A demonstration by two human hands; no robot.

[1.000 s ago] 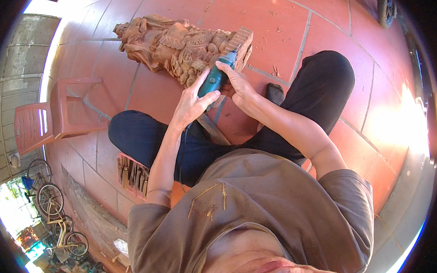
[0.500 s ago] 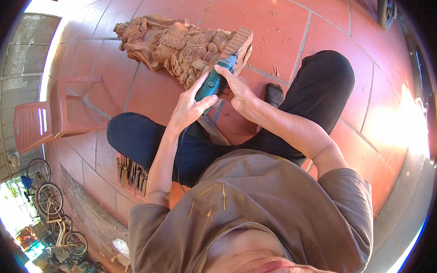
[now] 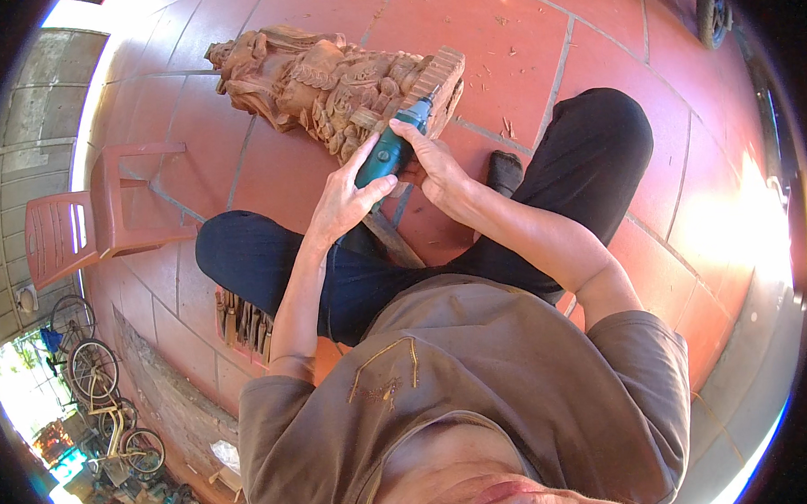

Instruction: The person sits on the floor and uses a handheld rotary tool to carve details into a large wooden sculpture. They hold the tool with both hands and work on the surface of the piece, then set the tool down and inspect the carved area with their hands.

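A carved wooden statue (image 3: 331, 84) lies on its side on the tiled floor, its ridged base toward the right. Both my hands are closed around a teal power carving tool (image 3: 379, 160), whose grey nose points up at the statue's base. My left hand (image 3: 346, 197) wraps the rear of the tool's body, thumb across it. Farther forward, my right hand (image 3: 433, 166) grips it near the nose, with some fingers hidden underneath. Whether the tool's tip touches the wood I cannot tell. A dark cord runs down by my left forearm.
Beside my left knee sits a tray of wooden-handled chisels (image 3: 242, 323). A reddish plastic chair (image 3: 108, 202) stands at the left, with bicycles (image 3: 95, 369) below it. Wood shavings (image 3: 508, 128) lie on the floor. A piece of wood (image 3: 394, 242) rests between my legs.
The tool and both hands have shifted slightly left and down along the statue's base. My grip is unchanged, and the statue lies nearly as before.
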